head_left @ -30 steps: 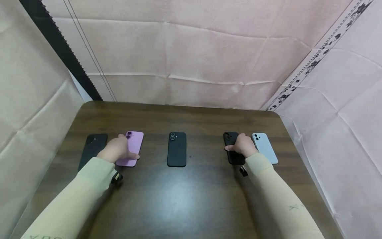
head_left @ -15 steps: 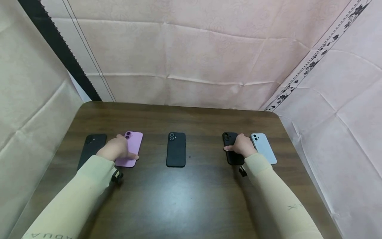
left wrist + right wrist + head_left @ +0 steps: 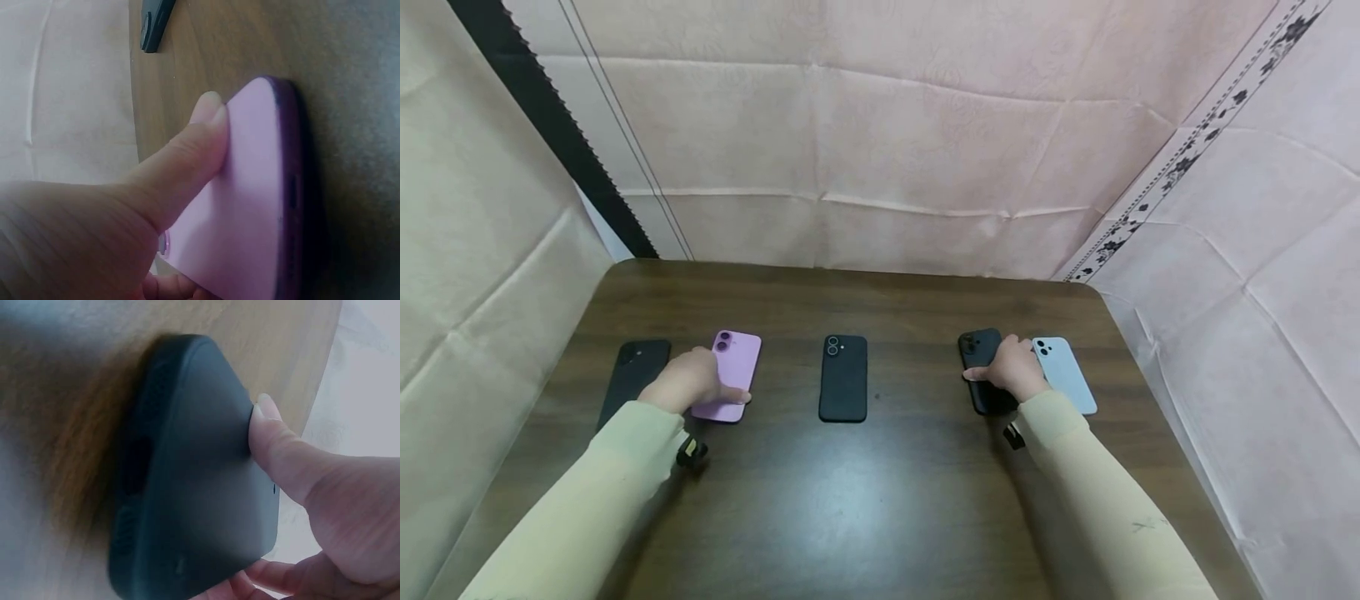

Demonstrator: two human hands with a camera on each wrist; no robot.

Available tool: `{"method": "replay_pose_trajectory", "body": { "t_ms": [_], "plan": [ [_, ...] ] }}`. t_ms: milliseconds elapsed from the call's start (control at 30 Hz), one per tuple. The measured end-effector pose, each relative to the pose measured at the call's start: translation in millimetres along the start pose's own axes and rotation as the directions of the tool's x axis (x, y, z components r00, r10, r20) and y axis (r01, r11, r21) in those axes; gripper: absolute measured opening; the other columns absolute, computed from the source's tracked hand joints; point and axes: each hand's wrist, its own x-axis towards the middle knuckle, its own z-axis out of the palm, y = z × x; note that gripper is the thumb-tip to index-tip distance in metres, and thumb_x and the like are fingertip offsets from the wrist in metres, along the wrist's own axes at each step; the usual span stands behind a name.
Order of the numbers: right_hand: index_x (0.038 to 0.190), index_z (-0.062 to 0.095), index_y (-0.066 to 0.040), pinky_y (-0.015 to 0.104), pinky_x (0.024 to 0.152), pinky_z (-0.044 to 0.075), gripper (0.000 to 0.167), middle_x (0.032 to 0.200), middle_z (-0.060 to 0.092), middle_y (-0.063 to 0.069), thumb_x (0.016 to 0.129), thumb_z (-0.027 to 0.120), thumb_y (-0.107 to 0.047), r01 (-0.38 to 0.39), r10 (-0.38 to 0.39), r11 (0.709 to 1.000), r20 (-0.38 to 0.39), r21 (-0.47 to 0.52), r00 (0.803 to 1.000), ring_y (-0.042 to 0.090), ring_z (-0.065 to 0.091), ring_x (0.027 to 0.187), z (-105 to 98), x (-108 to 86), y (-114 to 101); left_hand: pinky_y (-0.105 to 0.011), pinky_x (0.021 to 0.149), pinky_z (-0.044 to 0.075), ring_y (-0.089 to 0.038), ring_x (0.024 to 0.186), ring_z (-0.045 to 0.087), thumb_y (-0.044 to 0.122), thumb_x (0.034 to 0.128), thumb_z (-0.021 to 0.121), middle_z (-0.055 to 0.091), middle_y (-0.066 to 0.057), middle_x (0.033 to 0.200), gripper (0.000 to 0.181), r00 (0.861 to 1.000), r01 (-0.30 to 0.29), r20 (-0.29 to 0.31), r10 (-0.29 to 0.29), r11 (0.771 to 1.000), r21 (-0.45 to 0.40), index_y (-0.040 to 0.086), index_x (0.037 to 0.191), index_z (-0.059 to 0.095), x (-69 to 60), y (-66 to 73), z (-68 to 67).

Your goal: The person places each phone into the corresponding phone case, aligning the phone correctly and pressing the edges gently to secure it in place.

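Observation:
My left hand (image 3: 692, 379) grips a purple phone (image 3: 739, 354) by its long sides, thumb along the right edge. The left wrist view shows the thumb pressed on the edge of the purple phone (image 3: 244, 187) and fingertips at the opposite side. My right hand (image 3: 1015, 367) holds a black phone (image 3: 980, 350) the same way, thumb at its left edge. Up close in the right wrist view, the black phone (image 3: 200, 462) has a port opening in its short end. Both phones lie back up, cameras toward the far side; whether they touch the table is unclear.
Between the hands lies another black phone (image 3: 843, 379) on the brown wooden table (image 3: 850, 525). A dark phone (image 3: 632, 375) lies left of my left hand, partly covered by the arm. A light blue phone (image 3: 1066, 375) sits close beside my right hand. White cloth (image 3: 925, 150) surrounds the table.
The far end of the black phone in my right hand has shifted slightly away from me. Both hands keep their hold, and the other phones stay in place.

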Motion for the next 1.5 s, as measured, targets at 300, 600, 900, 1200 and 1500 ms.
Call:
{"method": "replay_pose_trajectory", "body": {
  "t_ms": [300, 600, 900, 1200, 1500],
  "plan": [
    [0.139, 0.03, 0.013, 0.053, 0.091, 0.047, 0.072, 0.13, 0.046, 0.036, 0.096, 0.06, -0.035, 0.042, -0.039, 0.994, -0.026, 0.103, 0.999, 0.044, 0.051, 0.115, -5, 4.3, 8, -0.037, 0.062, 0.049, -0.03, 0.075, 0.057, 0.046, 0.0828, 0.074, 0.058, -0.018, 0.084, 0.067, 0.998, -0.059, -0.043, 0.051, 0.979, -0.193, -0.013, 0.108, 0.054, 2.2, -13.9, 0.2],
    [0.131, 0.045, 0.006, 0.039, 0.076, 0.046, 0.038, 0.121, 0.05, 0.024, 0.105, 0.041, -0.021, 0.093, -0.117, 0.944, 0.059, 0.315, 0.991, 0.032, 0.051, 0.097, -16, 1.4, 15, -0.034, 0.062, 0.045, -0.026, 0.075, 0.054, 0.032, 0.0998, 0.053, 0.055, -0.012, 0.082, 0.034, 0.993, -0.113, -0.06, 0.098, 0.92, -0.376, -0.001, 0.093, 0.061, 3.9, -22.1, -5.1],
    [0.133, 0.046, -0.003, 0.036, 0.079, 0.048, 0.038, 0.124, 0.05, 0.017, 0.104, 0.044, -0.027, 0.045, -0.106, 0.876, 0.101, 0.481, 0.989, 0.028, 0.051, 0.102, -15, 3.1, 8, -0.046, 0.084, 0.053, -0.035, 0.105, 0.058, 0.032, 0.1007, 0.053, 0.055, -0.024, 0.12, 0.051, 0.984, -0.147, 0.006, 0.178, 0.834, -0.531, -0.005, 0.134, 0.044, 8.2, -25.7, -1.7],
    [0.142, 0.042, -0.008, 0.043, 0.089, 0.05, 0.046, 0.134, 0.049, 0.016, 0.103, 0.05, -0.028, 0.039, -0.171, 0.747, 0.135, 0.663, 0.976, 0.027, 0.056, 0.107, -15, -5.3, -15, -0.042, 0.094, 0.049, -0.034, 0.117, 0.053, 0.039, 0.099, 0.054, 0.047, -0.023, 0.135, 0.062, 0.966, -0.17, 0.009, 0.259, 0.66, -0.732, 0.002, 0.145, 0.033, 6.1, -9.4, 4.4],
    [0.141, 0.043, -0.012, 0.043, 0.09, 0.05, 0.044, 0.126, 0.056, 0.012, 0.101, 0.052, -0.029, -0.013, -0.224, 0.57, 0.17, 0.821, 0.96, 0.025, 0.061, 0.106, -5, -16.6, -43, -0.038, 0.088, 0.053, -0.029, 0.11, 0.059, 0.033, 0.0993, 0.055, 0.055, -0.019, 0.127, 0.05, 0.951, -0.218, -0.062, 0.303, 0.515, -0.829, 0.003, 0.137, 0.044, 2.9, 19.7, 18.2]
  ]
}}
